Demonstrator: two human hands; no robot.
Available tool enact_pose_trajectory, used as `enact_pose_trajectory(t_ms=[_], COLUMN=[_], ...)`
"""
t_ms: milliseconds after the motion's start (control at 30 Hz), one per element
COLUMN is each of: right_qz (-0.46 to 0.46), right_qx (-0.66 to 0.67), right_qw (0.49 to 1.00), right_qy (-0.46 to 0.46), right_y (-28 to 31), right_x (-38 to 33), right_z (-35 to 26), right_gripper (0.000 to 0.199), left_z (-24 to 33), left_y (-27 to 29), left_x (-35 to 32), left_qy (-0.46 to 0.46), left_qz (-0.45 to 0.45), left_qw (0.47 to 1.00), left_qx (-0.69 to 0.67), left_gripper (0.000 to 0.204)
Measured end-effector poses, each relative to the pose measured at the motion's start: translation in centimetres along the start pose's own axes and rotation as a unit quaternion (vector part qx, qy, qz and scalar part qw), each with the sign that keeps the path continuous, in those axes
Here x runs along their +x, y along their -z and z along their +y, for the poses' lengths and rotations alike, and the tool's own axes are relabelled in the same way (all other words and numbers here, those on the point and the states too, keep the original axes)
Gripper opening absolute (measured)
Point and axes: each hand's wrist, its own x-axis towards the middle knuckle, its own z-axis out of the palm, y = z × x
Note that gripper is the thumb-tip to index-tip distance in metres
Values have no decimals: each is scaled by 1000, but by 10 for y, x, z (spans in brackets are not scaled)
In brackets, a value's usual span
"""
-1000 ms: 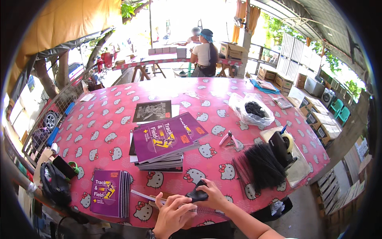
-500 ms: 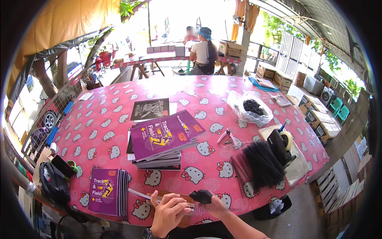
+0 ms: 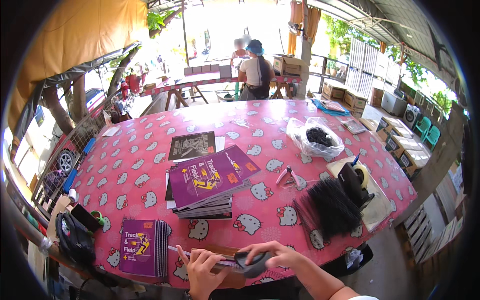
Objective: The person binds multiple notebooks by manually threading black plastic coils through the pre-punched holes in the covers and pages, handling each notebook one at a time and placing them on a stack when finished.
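Note:
At the table's near edge my left hand [image 3: 204,267] is curled over a thin, pale-edged notebook [image 3: 173,248], seen almost edge-on. Beneath it lies a brown board [image 3: 220,249]. My right hand [image 3: 272,254] grips a black rounded tool [image 3: 256,266] at the notebook's right end; its exact kind is unclear. A dark wire coil [image 3: 274,274] shows partly below that hand. Left of my hands lies a stack of purple spiral notebooks [image 3: 137,247], coils facing right. Farther off, more purple notebooks [image 3: 207,175] are piled unevenly.
Pink-handled pliers [image 3: 286,175] lie right of the pile. Beyond them is a plastic bag [image 3: 312,140] with black contents. Black coils [image 3: 332,207] lie beside a tape dispenser [image 3: 352,182]. A dark pouch [image 3: 75,237] sits at the left edge. A person [image 3: 256,72] is at a far table.
My right hand has moved left and turned, bringing the black tool against the notebook's right end. My left hand's fingers have spread somewhat over the notebook. The view has shifted slightly.

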Motion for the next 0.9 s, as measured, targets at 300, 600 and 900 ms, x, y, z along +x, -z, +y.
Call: enact_pose_trajectory(t_ms=[300,600,900], right_qz=[31,71,12], right_qx=[-232,-452,-42], right_qw=[971,882,998], right_qy=[-54,-109,44], right_y=[9,17,9], right_x=[11,23,21], right_z=[3,1,20], right_gripper=[38,38,40], left_z=[3,-2,-1], left_y=[3,3,3], left_x=[3,-1,-5], left_qy=[2,23,20], left_qz=[-4,6,-14], left_qw=[1000,1000,1000], left_qx=[-2,-13,-4], left_gripper=[24,44,55])
